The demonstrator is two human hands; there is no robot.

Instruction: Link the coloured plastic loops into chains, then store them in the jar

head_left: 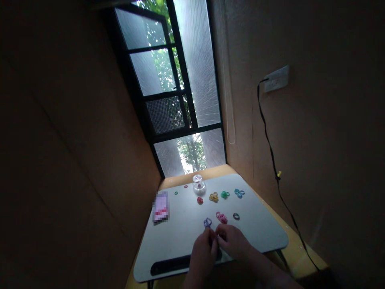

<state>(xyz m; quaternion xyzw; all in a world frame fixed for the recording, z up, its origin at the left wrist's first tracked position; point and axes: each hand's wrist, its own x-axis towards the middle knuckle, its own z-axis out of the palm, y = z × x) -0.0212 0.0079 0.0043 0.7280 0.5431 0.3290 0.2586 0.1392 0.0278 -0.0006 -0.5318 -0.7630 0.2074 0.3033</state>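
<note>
My left hand [203, 249] and my right hand [231, 241] meet over the front of the white tabletop [177, 237]. Fingers on both are closed in a pinch, and whatever lies between them is too small and dark to make out. Just beyond my left fingertips is a small cluster of purple bands [207, 222], perhaps hair ties. A pink heap of bands [221, 217] lies right past my right hand, with a dark band [236, 216] to its right. Farther back sit red [200, 200], yellow [213, 197], green [225, 194] and blue [239, 193] clusters.
A clear jar [199, 186] stands at the back edge. Single green [176, 193] and red [185, 186] bands lie left of it. A blurred pink-and-white packet [161, 206] rests at the left. A dark slot [170, 265] runs along the front. A black cord [272, 156] hangs at the right wall.
</note>
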